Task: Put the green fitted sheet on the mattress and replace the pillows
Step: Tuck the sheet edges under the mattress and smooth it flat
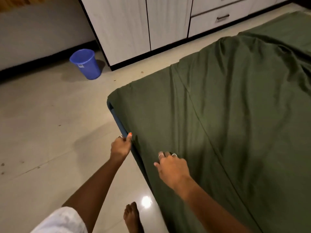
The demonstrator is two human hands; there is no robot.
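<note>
The green fitted sheet (227, 115) covers the top of the mattress and drapes over its near-left corner. A strip of the blue mattress side (117, 121) shows under the sheet's hem along the left edge. My left hand (121, 145) is at that edge, fingers curled under the hem and thumb on top of the sheet. My right hand (171, 165) lies on top of the sheet a little inward, fingers curled into the fabric. No pillows are in view. Wrinkles and a raised fold run across the far part of the sheet.
A blue plastic bin (85, 63) stands on the tiled floor (50, 123) by the wall at the left. White wardrobe doors and drawers (151, 22) run along the far side of the bed. My bare foot (133, 217) is on the floor beside the mattress.
</note>
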